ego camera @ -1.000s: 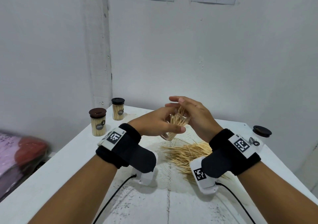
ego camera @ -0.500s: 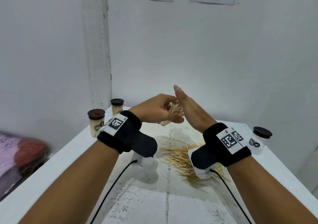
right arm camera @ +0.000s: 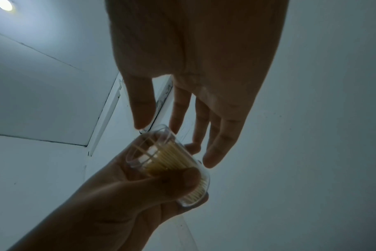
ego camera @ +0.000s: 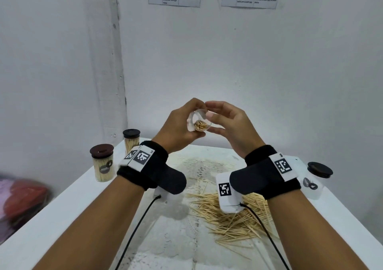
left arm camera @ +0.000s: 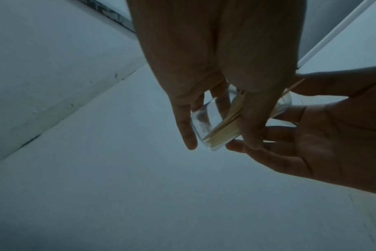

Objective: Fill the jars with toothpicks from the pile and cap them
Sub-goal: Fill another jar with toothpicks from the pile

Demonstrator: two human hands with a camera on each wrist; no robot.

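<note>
The clear jar [ego camera: 199, 122], partly filled with toothpicks [ego camera: 200, 125], is being held up over the white table [ego camera: 62, 203], its open mouth tilting toward the head camera. The left hand [ego camera: 179, 128] is grasping it with curled fingers and thumb; the right hand [ego camera: 230, 124] is hovering beside the rim with relaxed, empty fingers. The right wrist view is showing the toothpicks lining the jar wall [right arm camera: 172, 161], and the left wrist view one stick poking past the rim, which the head view hides. The loose pile [ego camera: 234, 220] is lying below, two capped jars [ego camera: 102, 163] are standing at left, and a dark-capped jar [ego camera: 315, 178] at right. Half a second ago the right palm was pressing flat against the toothpick ends; now it is drawing back.
</note>
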